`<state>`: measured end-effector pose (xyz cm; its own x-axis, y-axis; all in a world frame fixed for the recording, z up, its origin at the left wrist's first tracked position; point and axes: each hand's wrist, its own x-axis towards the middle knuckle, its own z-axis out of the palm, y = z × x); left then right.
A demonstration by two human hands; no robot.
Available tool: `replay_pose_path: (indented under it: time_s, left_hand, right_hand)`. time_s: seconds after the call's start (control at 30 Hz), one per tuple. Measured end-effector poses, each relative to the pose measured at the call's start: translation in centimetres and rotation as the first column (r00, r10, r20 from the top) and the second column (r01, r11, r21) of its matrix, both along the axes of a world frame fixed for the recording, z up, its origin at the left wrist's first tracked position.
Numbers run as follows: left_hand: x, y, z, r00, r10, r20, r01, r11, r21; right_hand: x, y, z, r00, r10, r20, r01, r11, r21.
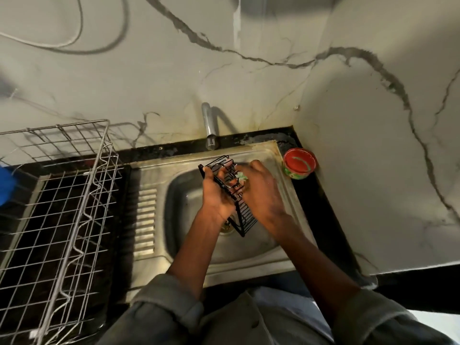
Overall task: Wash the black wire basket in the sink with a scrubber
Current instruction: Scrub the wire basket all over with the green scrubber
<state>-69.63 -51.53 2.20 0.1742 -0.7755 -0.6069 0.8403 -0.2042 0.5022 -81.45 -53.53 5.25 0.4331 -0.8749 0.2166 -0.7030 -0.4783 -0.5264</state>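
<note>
A black wire basket [245, 216] is held tilted over the steel sink [149, 175], its lower end near the drain. My left hand [215, 192] grips its left side, fingers curled round the frame. My right hand [261, 190] holds a green scrubber [242, 177] against the basket's upper wires; only a small part of the scrubber shows between the fingers. The basket's middle is hidden behind both hands.
A steel tap [209, 128] stands at the sink's back edge. A red tub [300, 163] sits on the black counter at the sink's right rear corner. A large silver wire dish rack [62, 207] fills the counter on the left. Marble walls close the back and right.
</note>
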Motion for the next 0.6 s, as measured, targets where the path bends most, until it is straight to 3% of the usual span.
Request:
replay_pose_path:
  time_s: [0.1,0.2,0.27,0.37,0.6]
  left_hand:
    - [0.3,0.0,-0.1,1.0,0.024,0.003,-0.024,0.998,0.05]
    - [0.3,-0.5,-0.2,0.999,0.041,-0.017,-0.04,0.998,0.056]
    - [0.5,-0.6,-0.3,0.994,0.062,-0.089,-0.06,0.998,0.026]
    - [1.1,-0.7,-0.3,0.991,0.109,-0.08,-0.108,0.994,0.017]
    - [0.7,-0.8,1.2,0.994,0.105,0.036,-0.105,0.994,0.019]
  right_hand:
    - [0.1,0.3,1.7,0.982,-0.151,0.114,0.159,0.986,-0.056]
    - [0.8,0.7,1.9,0.998,-0.051,-0.038,0.047,0.994,-0.099]
    - [1.2,2.0,1.8,0.995,0.035,-0.099,-0.038,0.999,-0.033]
    - [1.3,2.5,2.3,0.998,0.06,0.009,-0.06,0.996,0.062]
    - [1.8,2.3,2.4,0.997,-0.018,0.078,0.016,1.0,0.025]
